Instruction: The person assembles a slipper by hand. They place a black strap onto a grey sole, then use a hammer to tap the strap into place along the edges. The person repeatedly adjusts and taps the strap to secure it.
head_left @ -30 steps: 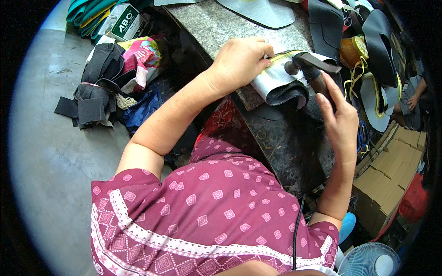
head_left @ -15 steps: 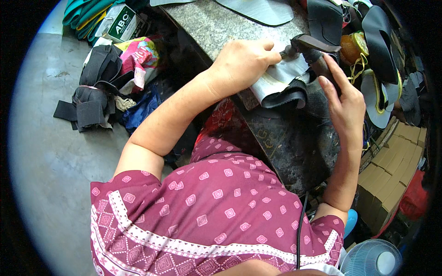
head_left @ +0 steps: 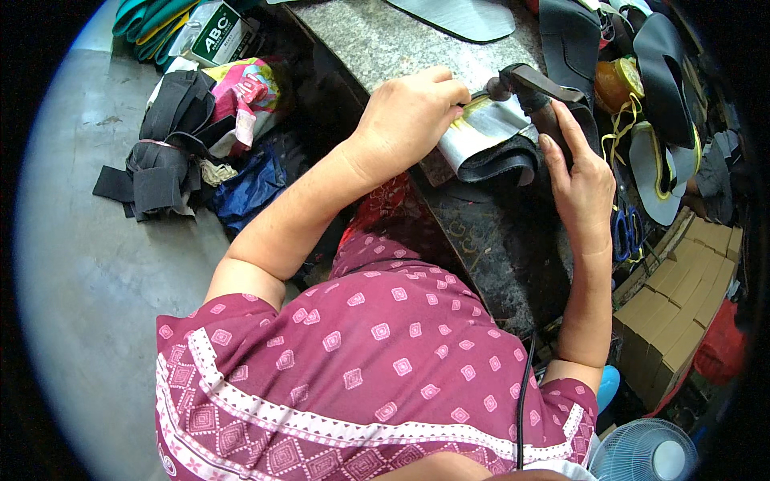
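Observation:
My right hand [head_left: 584, 180] grips the handle of a hammer [head_left: 536, 86], its dark head hanging over the stone slab [head_left: 377, 48]. Below the head lies what looks like a shoe upper [head_left: 485, 144], pale grey with a yellowish edge and a curled black side by the slab's near corner. My left hand [head_left: 411, 120] pinches the far left edge of this piece, close to the hammer's face. The fingertips are partly hidden behind the hand.
Another grey cut piece [head_left: 461, 16] lies at the slab's far end. Black shoe parts [head_left: 662, 72], an orange-brown jar [head_left: 618, 84], blue-handled scissors [head_left: 627, 232] and cardboard [head_left: 682, 280] crowd the right. Black strips [head_left: 164, 180] are heaped on the left floor; a fan [head_left: 646, 453] stands at lower right.
Both hands have shifted a little to the left, the hammer moving with the right one. The yellowish edge of the piece now shows more between the left fingers and the hammer.

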{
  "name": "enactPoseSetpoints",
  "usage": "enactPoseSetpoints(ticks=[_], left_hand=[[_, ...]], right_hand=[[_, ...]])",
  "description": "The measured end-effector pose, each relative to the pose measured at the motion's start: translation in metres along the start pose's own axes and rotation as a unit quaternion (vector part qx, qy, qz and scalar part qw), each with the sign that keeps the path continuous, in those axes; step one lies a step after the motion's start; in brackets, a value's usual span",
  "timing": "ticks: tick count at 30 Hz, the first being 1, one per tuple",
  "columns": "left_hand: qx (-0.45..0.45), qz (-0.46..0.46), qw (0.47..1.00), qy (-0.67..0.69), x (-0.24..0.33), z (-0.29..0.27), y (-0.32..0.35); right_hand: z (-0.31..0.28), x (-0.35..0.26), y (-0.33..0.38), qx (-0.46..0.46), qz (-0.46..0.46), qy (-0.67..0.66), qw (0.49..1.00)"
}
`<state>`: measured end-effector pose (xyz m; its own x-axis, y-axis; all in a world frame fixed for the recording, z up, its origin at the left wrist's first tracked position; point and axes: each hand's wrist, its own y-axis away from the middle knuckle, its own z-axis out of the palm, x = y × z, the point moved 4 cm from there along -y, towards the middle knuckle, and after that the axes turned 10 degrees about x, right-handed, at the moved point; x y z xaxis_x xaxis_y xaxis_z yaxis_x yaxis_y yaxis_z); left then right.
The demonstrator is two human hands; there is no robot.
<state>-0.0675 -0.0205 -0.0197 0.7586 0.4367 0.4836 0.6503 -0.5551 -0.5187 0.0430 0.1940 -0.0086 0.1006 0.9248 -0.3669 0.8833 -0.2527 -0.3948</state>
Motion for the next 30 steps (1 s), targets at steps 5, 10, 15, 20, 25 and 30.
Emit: enactPoseSetpoints(ticks=[5, 10, 15, 20, 25, 30], left_hand=[[-0.034, 0.051, 0.998, -0.024, -0.003, 0.003, -0.003], [-0.033, 0.058, 0.998, -0.022, -0.002, 0.003, -0.004], [-0.02, 0.055, 0.998, -0.026, -0.001, 0.003, -0.003], [-0.007, 0.058, 0.998, -0.019, -0.002, 0.005, 0.0], [0.009, 0.062, 0.997, -0.035, 0.002, 0.003, 0.001], [0.011, 0.006, 1.0, 0.014, 0.008, -0.008, 0.011]], right_hand=[[-0.031, -0.015, -0.023, 0.057, -0.084, -0.101, 0.99], [-0.034, -0.032, -0.024, 0.116, -0.05, -0.241, 0.962], [-0.017, -0.025, -0.016, -0.024, -0.018, -0.016, 0.999], [-0.042, -0.021, -0.016, 0.124, -0.051, -0.254, 0.958], [-0.007, -0.026, -0.004, -0.026, -0.029, -0.013, 0.999], [-0.008, -0.019, -0.001, 0.021, -0.069, -0.02, 0.997]])
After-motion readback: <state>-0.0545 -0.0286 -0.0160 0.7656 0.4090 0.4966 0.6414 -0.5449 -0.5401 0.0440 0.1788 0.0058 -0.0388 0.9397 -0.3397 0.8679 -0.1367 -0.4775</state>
